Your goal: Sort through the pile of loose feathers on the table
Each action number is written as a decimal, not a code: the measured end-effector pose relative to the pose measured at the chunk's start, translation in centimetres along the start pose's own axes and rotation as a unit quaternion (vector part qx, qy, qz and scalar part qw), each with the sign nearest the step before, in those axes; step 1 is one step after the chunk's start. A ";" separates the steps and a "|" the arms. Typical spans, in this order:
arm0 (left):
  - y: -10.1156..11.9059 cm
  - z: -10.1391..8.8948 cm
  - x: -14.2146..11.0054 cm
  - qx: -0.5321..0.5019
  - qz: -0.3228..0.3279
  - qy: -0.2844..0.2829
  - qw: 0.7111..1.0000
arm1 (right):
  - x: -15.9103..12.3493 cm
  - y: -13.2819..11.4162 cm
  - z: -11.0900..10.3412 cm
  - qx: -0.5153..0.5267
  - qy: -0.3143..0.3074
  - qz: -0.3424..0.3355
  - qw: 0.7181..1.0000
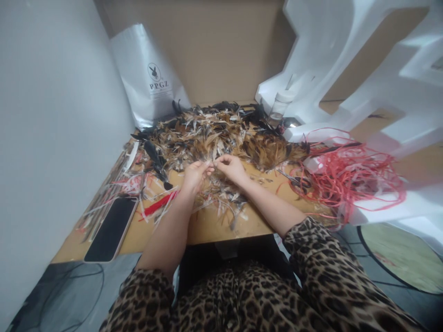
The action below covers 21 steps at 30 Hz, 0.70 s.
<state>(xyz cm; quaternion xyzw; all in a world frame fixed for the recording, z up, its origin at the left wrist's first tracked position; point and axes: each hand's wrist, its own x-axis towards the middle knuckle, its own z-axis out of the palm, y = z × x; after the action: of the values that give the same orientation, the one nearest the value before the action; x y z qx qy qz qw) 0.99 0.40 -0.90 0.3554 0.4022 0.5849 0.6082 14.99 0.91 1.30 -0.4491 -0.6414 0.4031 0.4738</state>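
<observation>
My left hand point(196, 175) and my right hand point(231, 168) meet over the near edge of a big heap of brown, black and cream feathers point(204, 131). Both are closed in a pinch, fingertips almost touching, on what looks like a small pale feather point(213, 160); the fingers partly hide it. Below them, feather scraps and fluff point(221, 200) lie scattered on the wooden table point(258, 223). A bundle of black feathers point(157, 161) lies left of my left hand, and a red feather strip point(157, 205) lies beside that forearm.
A dark-screened phone point(111, 228) lies at the front left, near several thin sticks point(109, 186). Tangled red string point(360, 177) fills the right side, with scissors point(300, 182) beside it. A silver bag point(147, 78), a clear bottle point(279, 107) and white foam pieces point(321, 60) stand behind.
</observation>
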 end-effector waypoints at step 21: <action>-0.7 0.2 0.0 0.027 -0.018 -0.005 0.999 | 0.7 1.1 -1.2 -0.021 -0.076 -0.052 0.995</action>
<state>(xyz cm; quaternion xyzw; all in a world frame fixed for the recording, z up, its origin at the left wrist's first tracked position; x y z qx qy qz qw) 1.42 0.33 -1.45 0.3672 0.4210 0.5611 0.6108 16.27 1.97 0.68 -0.3926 -0.7064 0.3977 0.4343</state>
